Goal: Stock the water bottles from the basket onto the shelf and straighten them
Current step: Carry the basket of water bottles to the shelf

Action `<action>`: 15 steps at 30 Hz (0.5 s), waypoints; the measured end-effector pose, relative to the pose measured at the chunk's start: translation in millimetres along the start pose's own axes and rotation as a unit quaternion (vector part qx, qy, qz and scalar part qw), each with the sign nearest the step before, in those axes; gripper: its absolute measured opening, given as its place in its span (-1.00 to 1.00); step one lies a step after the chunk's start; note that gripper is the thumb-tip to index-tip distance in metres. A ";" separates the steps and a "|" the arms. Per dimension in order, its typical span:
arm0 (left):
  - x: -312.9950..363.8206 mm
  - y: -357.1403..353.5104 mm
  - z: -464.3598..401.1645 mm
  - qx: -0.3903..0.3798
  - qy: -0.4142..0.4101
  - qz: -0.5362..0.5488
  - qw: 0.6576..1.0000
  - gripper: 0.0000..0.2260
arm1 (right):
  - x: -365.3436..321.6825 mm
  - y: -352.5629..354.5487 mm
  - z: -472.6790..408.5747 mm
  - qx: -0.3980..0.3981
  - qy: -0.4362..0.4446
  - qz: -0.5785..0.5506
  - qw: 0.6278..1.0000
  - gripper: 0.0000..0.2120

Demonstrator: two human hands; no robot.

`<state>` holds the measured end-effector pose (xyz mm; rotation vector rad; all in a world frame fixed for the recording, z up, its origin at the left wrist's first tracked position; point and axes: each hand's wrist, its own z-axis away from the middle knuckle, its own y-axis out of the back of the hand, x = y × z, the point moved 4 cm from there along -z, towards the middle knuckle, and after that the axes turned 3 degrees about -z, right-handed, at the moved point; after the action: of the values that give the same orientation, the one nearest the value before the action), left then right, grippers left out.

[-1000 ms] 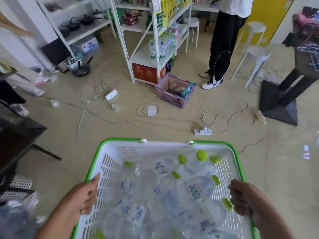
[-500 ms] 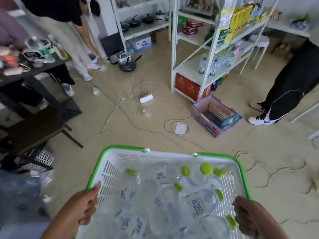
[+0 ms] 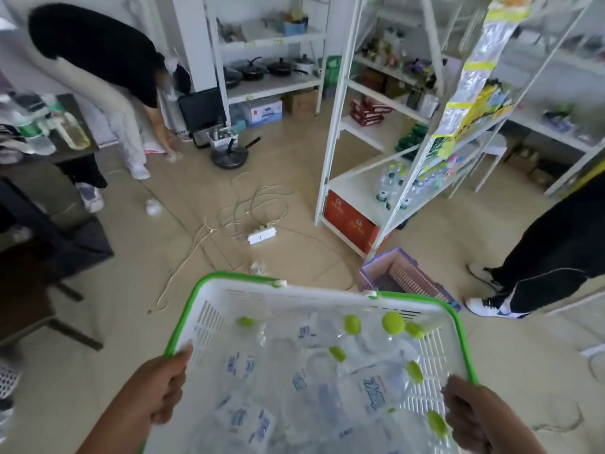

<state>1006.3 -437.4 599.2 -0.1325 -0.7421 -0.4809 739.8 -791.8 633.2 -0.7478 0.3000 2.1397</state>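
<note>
I carry a white basket with a green rim in front of me. My left hand grips its left edge and my right hand grips its right edge. Several clear water bottles with green caps and blue labels lie jumbled inside it. Ahead on the right stands a white metal shelf. Several upright water bottles stand on its lower board.
A purple basket sits on the floor by the shelf's corner, with a red box under the shelf. Cables and a power strip lie across the floor. One person bends at the back left; another's legs stand right.
My view has swung left and moved closer to the shelf. The purple basket now lies just beyond my basket's far right corner. Both hands keep their grip on the basket.
</note>
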 end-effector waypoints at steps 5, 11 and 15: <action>62.9 -13.6 -76.6 0.020 -0.002 0.003 1.000 -0.50 | -75.5 -25.8 -76.1 0.000 -0.031 -0.008 0.999 -0.49; 155.1 -30.3 -172.4 0.064 0.000 0.019 0.998 -0.51 | -182.7 -70.4 -203.5 -0.030 -0.022 0.031 0.999 -0.41; 223.5 -43.0 -219.3 0.100 0.011 0.056 0.993 -0.50 | -289.9 -107.3 -266.6 -0.094 0.027 0.077 0.992 -0.87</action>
<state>1263.5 -620.8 587.2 0.0180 -0.7529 -0.2986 1070.7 -1028.7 601.7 -0.9178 0.1931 2.3193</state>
